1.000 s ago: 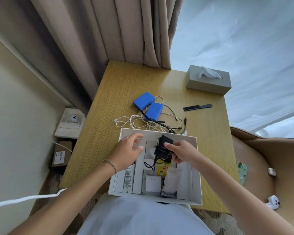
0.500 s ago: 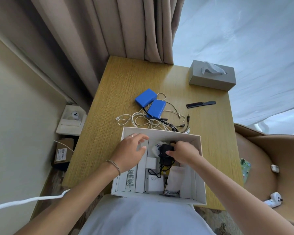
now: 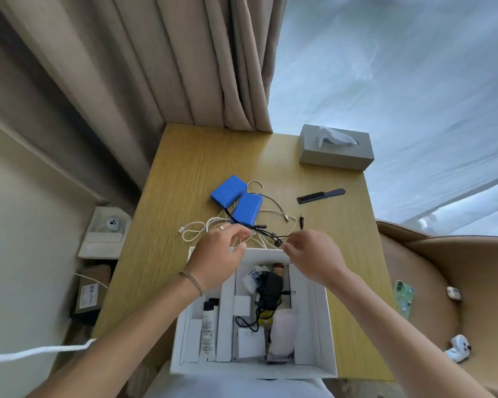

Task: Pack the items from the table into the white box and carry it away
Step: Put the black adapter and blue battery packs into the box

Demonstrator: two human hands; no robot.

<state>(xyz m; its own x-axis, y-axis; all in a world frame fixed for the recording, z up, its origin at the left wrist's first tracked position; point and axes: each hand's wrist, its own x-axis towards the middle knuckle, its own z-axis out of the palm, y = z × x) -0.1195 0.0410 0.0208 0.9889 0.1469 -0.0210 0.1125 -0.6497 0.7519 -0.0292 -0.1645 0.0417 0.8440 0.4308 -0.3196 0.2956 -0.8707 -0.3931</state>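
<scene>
Wooden desk (image 3: 184, 173) carries my white box (image 3: 319, 334) at its near edge, black charger (image 3: 269, 287) inside. Both hands hover past its far wall over the tangled cables (image 3: 266, 234): left hand (image 3: 216, 254) loosely open, right hand (image 3: 314, 254) with fingers curled, empty as far as I can tell.

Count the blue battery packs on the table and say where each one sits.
2. One blue pack lies at the table's middle; the second blue pack lies beside it, nearer the white box, over the tangled cables. None shows in the box, though items could hide one.
</scene>
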